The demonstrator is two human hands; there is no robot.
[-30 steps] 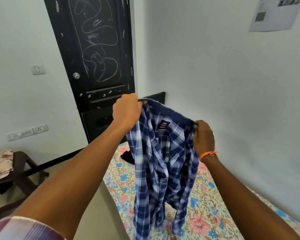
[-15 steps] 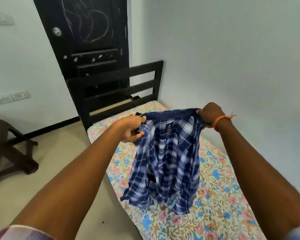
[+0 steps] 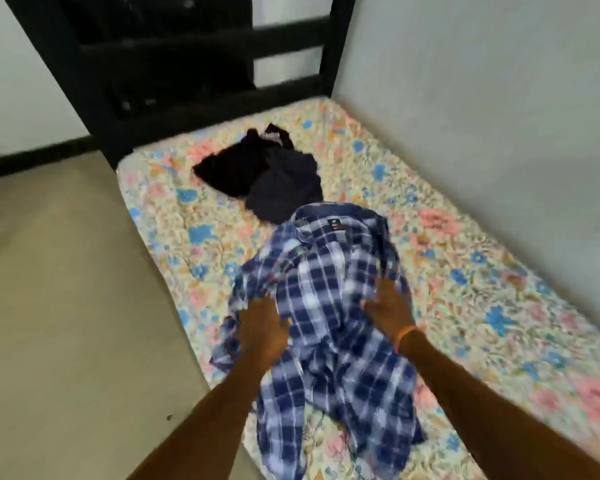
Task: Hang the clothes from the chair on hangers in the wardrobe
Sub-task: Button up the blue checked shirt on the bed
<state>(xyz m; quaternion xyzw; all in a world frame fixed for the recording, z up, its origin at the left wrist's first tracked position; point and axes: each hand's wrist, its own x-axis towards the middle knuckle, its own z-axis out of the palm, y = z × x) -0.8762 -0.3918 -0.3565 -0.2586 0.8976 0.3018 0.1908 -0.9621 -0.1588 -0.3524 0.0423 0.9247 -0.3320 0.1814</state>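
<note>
So the blue plaid shirt [image 3: 329, 306] is lying on the bed [image 3: 482, 271], collar end pointing toward the black footboard [image 3: 201, 64], all rumpled and stretched out lengthwise on the flowery sheet. My left hand [image 3: 262, 327] rests flat on its left side, fingers spread and mostly straight, pressing the cloth, not gripping anything. My right hand [image 3: 388, 306], the one with the orange wrist band [image 3: 404, 336], does the same on the right side, fingers loose on the fabric. Just past the collar there's a pile of dark clothes [image 3: 264, 174], touching the shirt's top edge. Picture's kinda blurry though.
</note>
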